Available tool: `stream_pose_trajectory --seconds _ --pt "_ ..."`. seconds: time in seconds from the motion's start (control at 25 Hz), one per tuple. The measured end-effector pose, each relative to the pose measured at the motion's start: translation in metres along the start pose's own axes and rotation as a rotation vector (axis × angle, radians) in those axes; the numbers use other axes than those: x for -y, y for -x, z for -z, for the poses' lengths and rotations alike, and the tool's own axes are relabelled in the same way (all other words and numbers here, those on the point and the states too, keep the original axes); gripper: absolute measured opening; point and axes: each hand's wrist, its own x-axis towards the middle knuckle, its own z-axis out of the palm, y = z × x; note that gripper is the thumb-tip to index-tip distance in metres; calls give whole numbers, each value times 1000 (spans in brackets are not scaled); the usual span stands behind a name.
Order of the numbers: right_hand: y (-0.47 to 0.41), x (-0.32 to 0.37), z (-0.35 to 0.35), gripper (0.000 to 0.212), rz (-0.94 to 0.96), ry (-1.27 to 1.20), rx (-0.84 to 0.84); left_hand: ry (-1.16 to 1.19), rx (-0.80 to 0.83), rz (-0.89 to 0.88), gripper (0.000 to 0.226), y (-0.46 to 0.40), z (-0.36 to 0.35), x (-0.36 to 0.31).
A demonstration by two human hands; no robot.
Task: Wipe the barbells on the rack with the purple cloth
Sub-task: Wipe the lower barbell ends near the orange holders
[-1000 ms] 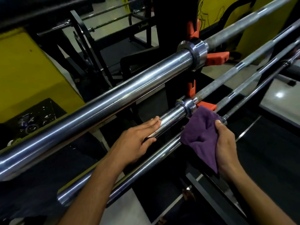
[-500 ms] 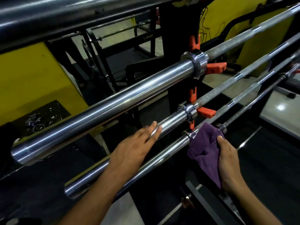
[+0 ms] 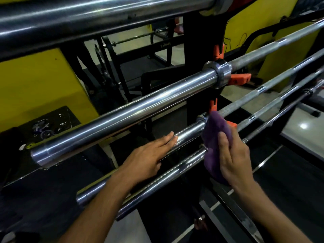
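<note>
Where the black rack upright (image 3: 198, 50) crosses the picture, chrome barbells (image 3: 122, 113) lie stacked on orange hooks (image 3: 239, 79) — sleeves running left of it, thinner shafts right. Just below the middle hook, the right hand (image 3: 233, 158) presses the bunched purple cloth (image 3: 214, 137) against a lower barbell's collar, fingers curled over it. Left of the cloth, the left hand (image 3: 149, 155) rests flat — fingers straight — on that barbell's sleeve.

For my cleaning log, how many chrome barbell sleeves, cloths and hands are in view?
Sleeves: 4
Cloth: 1
Hands: 2, left hand and right hand
Total: 7
</note>
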Motion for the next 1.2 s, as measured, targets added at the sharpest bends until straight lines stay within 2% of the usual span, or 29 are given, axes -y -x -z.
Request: stream_pose_trajectory --seconds 0.08,0.16,0.28,0.4,0.56,0.6,0.64,0.72,0.76,0.8,0.84,0.88,1.0,1.08,1.2 --pt "-26 8 -18 42 215 192 1 92 -13 -55 95 7 6 5" --pt "-50 3 -49 38 359 433 80 94 -46 -81 81 20 6 11" --pt "-61 -12 -78 48 345 826 255 34 -41 -77 70 37 1 15" --pt "-76 4 -78 58 339 981 423 0 -89 -74 68 38 -1 14" --pt "-120 34 -95 59 257 1037 863 -7 -101 -72 66 36 -1 15" --pt "-120 32 -99 59 276 1018 857 1 -107 -67 64 36 -1 15" --pt "-113 24 -99 56 298 958 761 19 -105 -55 64 36 -1 16" --pt "-71 4 -87 41 396 658 394 63 -93 -45 63 34 -1 17" --pt "-52 -4 -80 34 429 470 264 78 -92 -47 63 34 -2 18" --pt "-45 -13 -73 32 457 319 222 83 -97 -47 62 33 -2 19" --pt "-48 -20 -66 35 469 279 258 75 -104 -50 62 33 -3 19" --pt "-56 -28 -62 40 497 358 299 66 -107 -49 62 34 -3 19" --pt "-86 -37 -57 63 550 799 357 66 -93 -27 63 35 -2 18" --pt "-85 -34 -62 63 484 829 322 66 -93 -21 61 35 -3 17" --pt "-56 -22 -90 45 408 702 143 40 -123 -8 59 33 -5 16"
